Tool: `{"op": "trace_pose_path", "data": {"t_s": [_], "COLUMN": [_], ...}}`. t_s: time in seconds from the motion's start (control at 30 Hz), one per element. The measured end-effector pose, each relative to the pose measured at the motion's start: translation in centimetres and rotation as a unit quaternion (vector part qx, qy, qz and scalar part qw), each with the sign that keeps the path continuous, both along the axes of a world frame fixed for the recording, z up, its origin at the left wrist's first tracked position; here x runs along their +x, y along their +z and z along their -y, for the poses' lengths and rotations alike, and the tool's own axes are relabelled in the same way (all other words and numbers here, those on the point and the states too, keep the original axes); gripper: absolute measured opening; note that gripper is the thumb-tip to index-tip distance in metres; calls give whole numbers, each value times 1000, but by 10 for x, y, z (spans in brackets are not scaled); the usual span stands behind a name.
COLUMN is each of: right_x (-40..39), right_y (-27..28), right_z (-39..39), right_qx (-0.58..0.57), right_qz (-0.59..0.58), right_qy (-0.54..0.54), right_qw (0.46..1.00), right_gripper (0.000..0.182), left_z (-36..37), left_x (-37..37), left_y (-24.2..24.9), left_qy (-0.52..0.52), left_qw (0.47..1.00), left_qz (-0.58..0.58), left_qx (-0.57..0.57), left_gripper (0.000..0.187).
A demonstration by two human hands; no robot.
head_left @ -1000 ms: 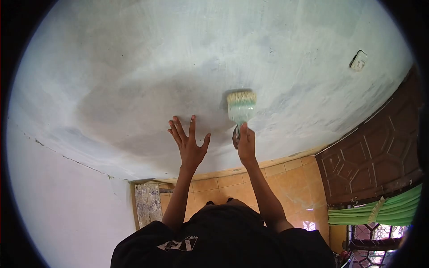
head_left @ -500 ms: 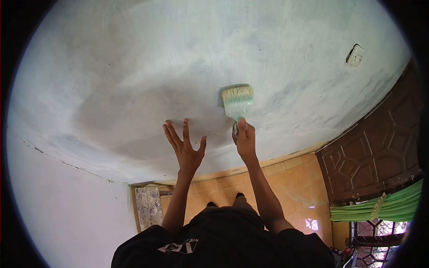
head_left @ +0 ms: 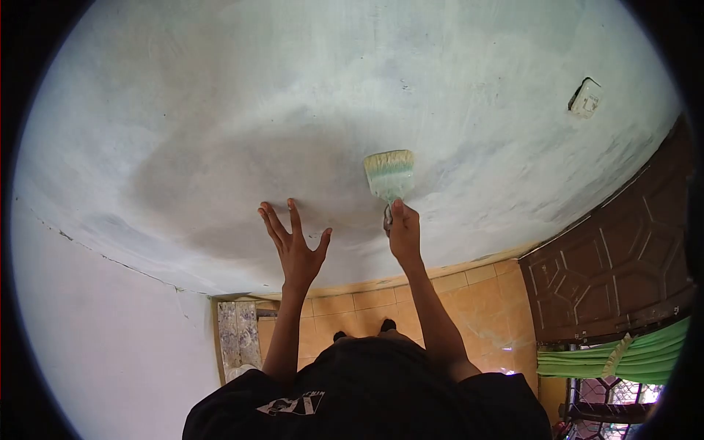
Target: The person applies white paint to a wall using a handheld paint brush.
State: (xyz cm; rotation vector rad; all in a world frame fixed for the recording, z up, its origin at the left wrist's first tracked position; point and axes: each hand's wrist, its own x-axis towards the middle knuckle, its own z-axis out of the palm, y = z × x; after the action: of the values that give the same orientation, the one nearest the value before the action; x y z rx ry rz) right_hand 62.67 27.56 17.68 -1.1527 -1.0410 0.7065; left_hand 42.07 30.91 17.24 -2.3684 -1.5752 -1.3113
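Gripped by its handle in my right hand (head_left: 404, 230) is a wide paintbrush (head_left: 390, 173), its pale bristles pointing up against the wall (head_left: 440, 81). The wall has a patchy whitish-green surface with a grey shadow across its lower middle. My left hand (head_left: 295, 242) is to the left of the brush, its fingers spread and the fingertips at the wall. Nothing shows in that hand.
A socket plate (head_left: 585, 98) hangs tilted on the wall at upper right. At the right are a brown panelled door (head_left: 609, 249) and a green curtain (head_left: 623, 356). A paint-stained wooden piece (head_left: 238, 334) stands on the orange tiled floor (head_left: 477, 315) at lower left.
The brush has tilted slightly and lies a little lower in view, its dark shadow beside the bristles now thinner. My left hand has shifted slightly left. The camera view has moved a little.
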Motion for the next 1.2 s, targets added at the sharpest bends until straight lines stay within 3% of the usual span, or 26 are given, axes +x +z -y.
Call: {"op": "trace_pose_path", "data": {"t_s": [0.1, 0.17, 0.27, 0.47, 0.67, 0.73, 0.8, 0.9, 1.0, 1.03, 1.13, 1.2], "right_x": [19, 18, 17, 37, 56, 46, 47, 44, 54, 59, 63, 59], "right_y": [-47, -86, -98, -10, -109, -119, -109, -32, -21, -44, -105, -115], "right_z": [-7, 10, 29, 21, 17, 38, 38, 38, 12, 4, 14, 31], "right_qx": [11, -31, -85, -14, -8, -48, -61, -66, -65, -21, -48, -75], "right_qz": [43, -4, -61, -47, 31, -13, -27, -13, -80, -69, -65, -96], "right_qy": [-12, 13, 21, -25, -30, -27, -13, -6, 18, 24, 20, 22], "right_qw": [999, 999, 994, 998, 999, 998, 998, 998, 995, 997, 997, 992], "right_gripper": [49, 49, 52, 55, 53, 54, 53, 51, 49, 49, 50, 52], "left_z": [2, 6, 8, 21, 35, 37, 34, 32, 30, 31, 34, 37], "left_x": [5, 8, 10, 33, 62, 64, 65, 69, 73, 75, 79, 82], "left_y": [2, 4, 6, 0, -19, -22, -25, -24, -26, -26, -28, -31], "left_qy": [2, 6, 5, -34, -109, -101, -101, -97, -81, -78, -67, -65], "left_qw": [1000, 1000, 1000, 998, 992, 994, 994, 994, 996, 997, 997, 997], "left_qz": [10, 16, 26, 45, 56, 38, 30, 40, 24, 24, 28, 32], "left_qx": [5, 3, 3, -4, -17, -27, -15, -21, -6, -10, -18, -18], "left_gripper": [95, 94, 93, 90, 87, 86, 85, 85, 85, 85, 85, 85]}}
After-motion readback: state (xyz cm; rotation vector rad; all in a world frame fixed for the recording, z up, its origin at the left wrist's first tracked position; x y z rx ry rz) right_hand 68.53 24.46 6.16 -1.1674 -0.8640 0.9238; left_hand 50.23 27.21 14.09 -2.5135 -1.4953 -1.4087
